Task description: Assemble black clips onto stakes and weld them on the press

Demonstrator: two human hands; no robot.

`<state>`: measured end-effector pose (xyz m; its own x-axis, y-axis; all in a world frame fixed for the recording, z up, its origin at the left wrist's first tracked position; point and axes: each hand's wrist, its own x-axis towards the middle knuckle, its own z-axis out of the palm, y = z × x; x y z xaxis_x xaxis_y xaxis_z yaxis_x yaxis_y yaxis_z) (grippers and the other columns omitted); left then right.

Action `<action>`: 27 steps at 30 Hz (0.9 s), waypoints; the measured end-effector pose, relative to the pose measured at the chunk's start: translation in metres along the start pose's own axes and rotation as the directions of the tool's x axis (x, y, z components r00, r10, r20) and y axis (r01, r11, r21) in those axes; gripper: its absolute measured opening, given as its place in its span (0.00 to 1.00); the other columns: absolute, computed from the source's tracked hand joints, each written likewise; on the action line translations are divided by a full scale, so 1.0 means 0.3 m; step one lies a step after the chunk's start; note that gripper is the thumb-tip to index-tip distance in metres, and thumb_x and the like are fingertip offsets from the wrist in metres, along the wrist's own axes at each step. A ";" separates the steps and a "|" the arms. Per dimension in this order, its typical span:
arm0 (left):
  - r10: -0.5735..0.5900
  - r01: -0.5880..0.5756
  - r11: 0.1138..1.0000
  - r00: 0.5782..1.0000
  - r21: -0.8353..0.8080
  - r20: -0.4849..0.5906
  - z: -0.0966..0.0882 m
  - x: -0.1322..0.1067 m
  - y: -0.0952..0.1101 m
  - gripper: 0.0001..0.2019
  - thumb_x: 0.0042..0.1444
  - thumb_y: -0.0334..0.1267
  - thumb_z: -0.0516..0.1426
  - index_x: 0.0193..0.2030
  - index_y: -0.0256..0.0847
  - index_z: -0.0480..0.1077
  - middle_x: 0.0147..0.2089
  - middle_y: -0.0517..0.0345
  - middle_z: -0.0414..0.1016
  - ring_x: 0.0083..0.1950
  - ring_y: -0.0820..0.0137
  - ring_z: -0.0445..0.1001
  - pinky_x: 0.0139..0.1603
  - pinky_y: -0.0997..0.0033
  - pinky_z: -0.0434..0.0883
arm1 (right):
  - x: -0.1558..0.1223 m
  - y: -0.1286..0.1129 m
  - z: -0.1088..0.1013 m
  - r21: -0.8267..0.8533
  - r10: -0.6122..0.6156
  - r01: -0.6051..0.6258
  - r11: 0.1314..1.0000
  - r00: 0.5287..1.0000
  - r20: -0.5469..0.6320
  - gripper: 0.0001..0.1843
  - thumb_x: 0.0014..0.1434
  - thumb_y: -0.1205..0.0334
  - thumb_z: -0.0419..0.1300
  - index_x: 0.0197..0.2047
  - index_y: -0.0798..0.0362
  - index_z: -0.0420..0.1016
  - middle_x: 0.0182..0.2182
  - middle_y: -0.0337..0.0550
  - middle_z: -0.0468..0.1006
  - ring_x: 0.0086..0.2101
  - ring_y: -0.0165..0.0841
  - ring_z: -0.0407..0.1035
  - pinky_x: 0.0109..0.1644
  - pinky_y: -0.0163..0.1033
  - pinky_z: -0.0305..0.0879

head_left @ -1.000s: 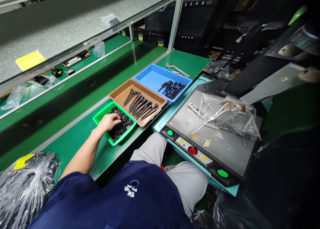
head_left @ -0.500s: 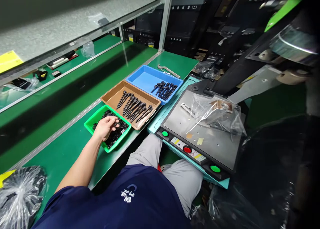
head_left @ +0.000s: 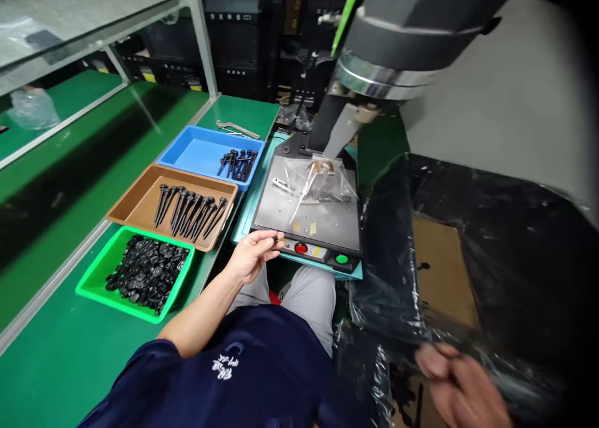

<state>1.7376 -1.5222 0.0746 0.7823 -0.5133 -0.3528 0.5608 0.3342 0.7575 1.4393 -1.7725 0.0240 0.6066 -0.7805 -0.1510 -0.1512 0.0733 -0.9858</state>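
Observation:
My left hand (head_left: 256, 254) is closed in a pinch in front of the press's button panel. A small black part (head_left: 276, 239) shows at its fingertips, too small to make out fully. The green bin (head_left: 88, 284) beside that arm holds many small black round parts (head_left: 147, 272) of similar colour. At the lower right, my right hand (head_left: 461, 384) is smeared by motion, its fingers curled above a carton lined with black plastic film (head_left: 384, 303). Whether it holds anything cannot be told. Dark pieces (head_left: 407, 393) lie below it in the carton.
A brown tray (head_left: 131, 197) and a blue tray (head_left: 187, 144) hold black long-stemmed pieces. A wrench (head_left: 238, 128) lies behind them. The bench press has a metal plate (head_left: 271, 213) with a plastic bag (head_left: 327, 181), a red button (head_left: 301, 248) and a green button (head_left: 342, 259).
My left hand has left the green bin and moved right to the press panel with a small black part. My right hand has come into view. The camera has turned right.

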 end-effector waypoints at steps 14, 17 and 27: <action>0.032 -0.006 0.992 0.980 -0.128 0.199 0.097 -0.010 -0.004 0.16 0.41 0.35 0.73 0.39 0.38 0.80 0.47 0.51 0.82 0.45 0.65 0.81 0.43 0.70 0.76 | 0.065 -0.037 0.560 0.080 -0.098 0.062 0.995 0.788 0.608 0.22 0.63 0.44 0.59 0.43 0.55 0.78 0.20 0.36 0.68 0.23 0.29 0.62 0.29 0.35 0.61; 0.036 -0.012 0.992 0.982 -0.130 0.185 0.098 -0.004 -0.012 0.16 0.42 0.35 0.73 0.39 0.38 0.80 0.48 0.51 0.82 0.45 0.65 0.81 0.42 0.70 0.75 | 0.072 -0.043 0.565 0.082 -0.089 0.048 0.995 0.773 0.628 0.22 0.63 0.44 0.59 0.43 0.55 0.78 0.20 0.36 0.68 0.23 0.28 0.61 0.29 0.35 0.60; -0.016 0.042 0.992 0.977 -0.122 0.214 0.121 0.016 -0.006 0.14 0.43 0.34 0.72 0.38 0.39 0.80 0.47 0.53 0.82 0.44 0.65 0.81 0.45 0.68 0.77 | 0.057 -0.011 0.585 0.282 -0.043 -0.228 0.932 0.703 0.710 0.21 0.62 0.44 0.60 0.41 0.56 0.77 0.16 0.33 0.64 0.20 0.26 0.56 0.26 0.34 0.52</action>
<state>1.7305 -1.5540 0.0916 0.6974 -0.6757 -0.2388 0.6224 0.4058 0.6693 1.5871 -1.6770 0.0117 0.9869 -0.1116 -0.1164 -0.0591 0.4211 -0.9051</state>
